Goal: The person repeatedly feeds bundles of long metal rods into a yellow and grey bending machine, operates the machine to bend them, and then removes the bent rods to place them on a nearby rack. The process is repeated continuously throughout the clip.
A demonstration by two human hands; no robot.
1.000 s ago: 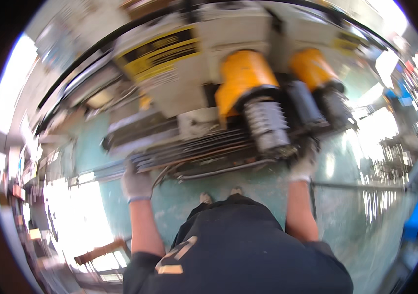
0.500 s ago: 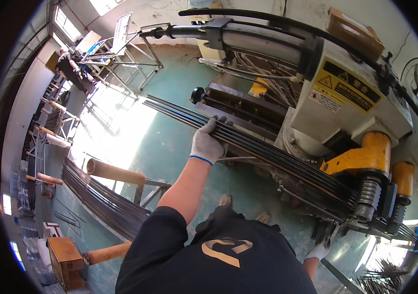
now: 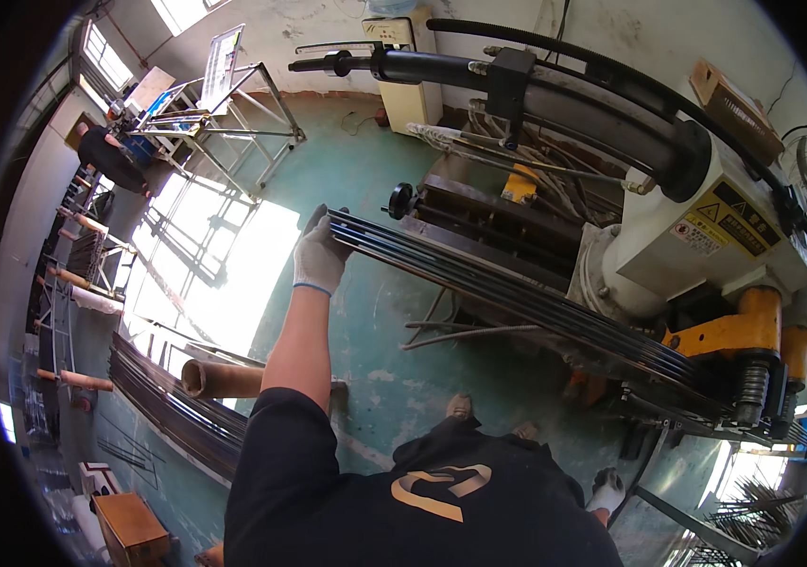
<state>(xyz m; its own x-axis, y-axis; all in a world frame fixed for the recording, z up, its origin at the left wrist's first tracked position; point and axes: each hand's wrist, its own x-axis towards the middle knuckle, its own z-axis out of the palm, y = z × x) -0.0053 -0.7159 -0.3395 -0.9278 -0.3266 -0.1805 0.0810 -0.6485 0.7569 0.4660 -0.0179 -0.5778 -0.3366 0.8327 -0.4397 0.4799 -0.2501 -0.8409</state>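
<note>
The rods (image 3: pixel 498 295) already lie along the machine's (image 3: pixel 640 274) front edge to its yellow heads (image 3: pixel 720 331), unreleased: the left hand (image 3: pixel 319 260) grips their left ends; the right hand's (image 3: pixel 607 493) fingers I cannot tell.

Your shoes (image 3: pixel 460 406) are planted on the green floor (image 3: pixel 384 364), which is scuffed pale in patches. At twelve o'clock a cream cabinet (image 3: pixel 408 90) stands on it; at ten, a metal-frame table (image 3: pixel 183 120). Toward eight, thin rods (image 3: pixel 129 449) lie loose on the floor, with a brown box (image 3: pixel 129 529) near them toward seven. Your long bars (image 3: pixel 507 294) reach the machine (image 3: pixel 654 250) toward four; what bears them there is hidden.
</note>
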